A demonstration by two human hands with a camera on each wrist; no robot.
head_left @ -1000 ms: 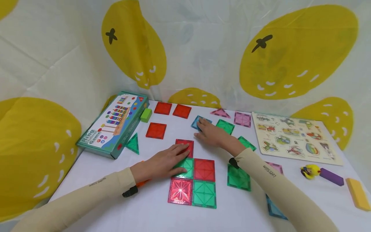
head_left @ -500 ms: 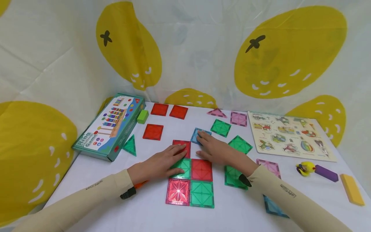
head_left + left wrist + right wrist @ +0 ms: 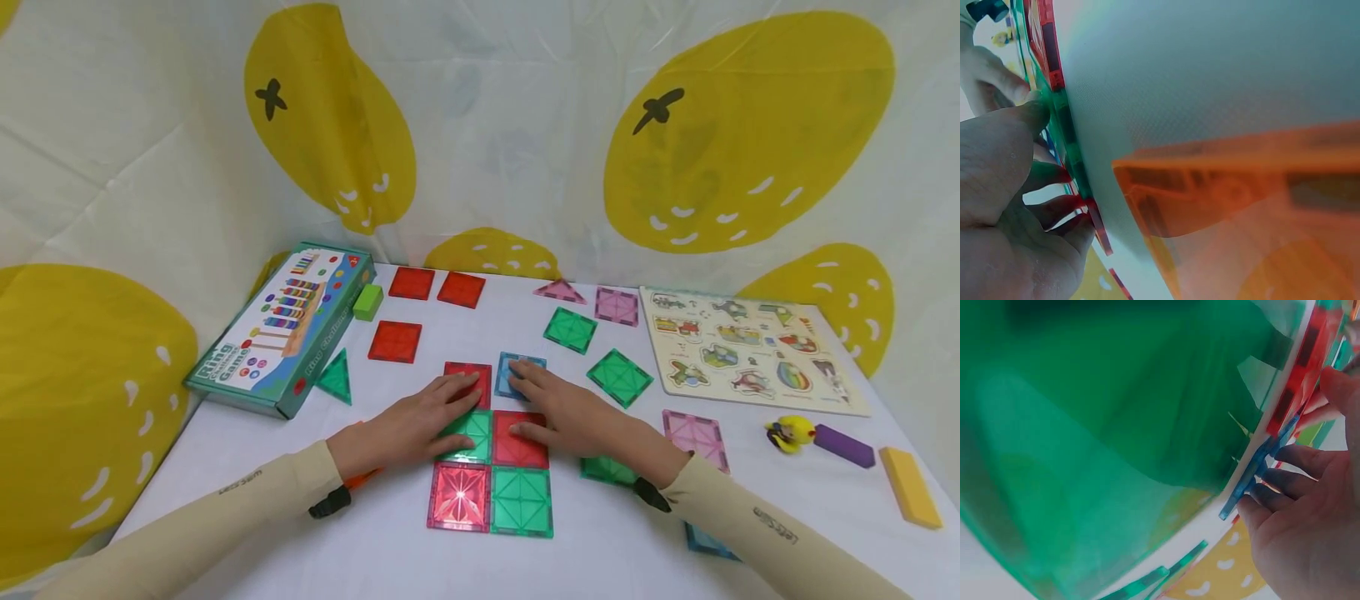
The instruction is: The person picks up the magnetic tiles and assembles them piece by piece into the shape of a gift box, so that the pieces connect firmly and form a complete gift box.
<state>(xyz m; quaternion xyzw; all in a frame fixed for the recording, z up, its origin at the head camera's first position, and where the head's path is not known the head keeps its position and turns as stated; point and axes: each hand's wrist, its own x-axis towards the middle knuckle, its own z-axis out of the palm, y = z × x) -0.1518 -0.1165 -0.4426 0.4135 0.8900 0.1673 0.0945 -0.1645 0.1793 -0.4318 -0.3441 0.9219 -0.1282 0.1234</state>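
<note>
My left hand (image 3: pixel 408 421) rests with extended fingers on a pinkish-red square magnetic tile (image 3: pixel 480 379), its thumb on the green tile (image 3: pixel 480 425) below. My right hand (image 3: pixel 577 412) lays its fingers on a translucent blue square tile (image 3: pixel 510 385), right of that upper red tile; its thumb touches another red tile (image 3: pixel 525 450). The right wrist view shows these fingertips on the blue tile (image 3: pixel 1254 469). A shiny red tile (image 3: pixel 459 497) and a green tile (image 3: pixel 522 502) form the lowest row. A narrow gap separates the blue tile from the red one below it.
An orange tile (image 3: pixel 1241 187) lies beneath my left wrist, a green tile (image 3: pixel 606 472) beneath the right. Loose green (image 3: pixel 619 377), pink (image 3: pixel 697 437) and red tiles (image 3: pixel 394 342) surround them. A game box (image 3: pixel 281 329) stands left, a puzzle board (image 3: pixel 750 354) right.
My right hand has drawn the blue tile toward me, from the back down beside the upper red tile. The left hand has stayed on its tiles; the head view shifts slightly.
</note>
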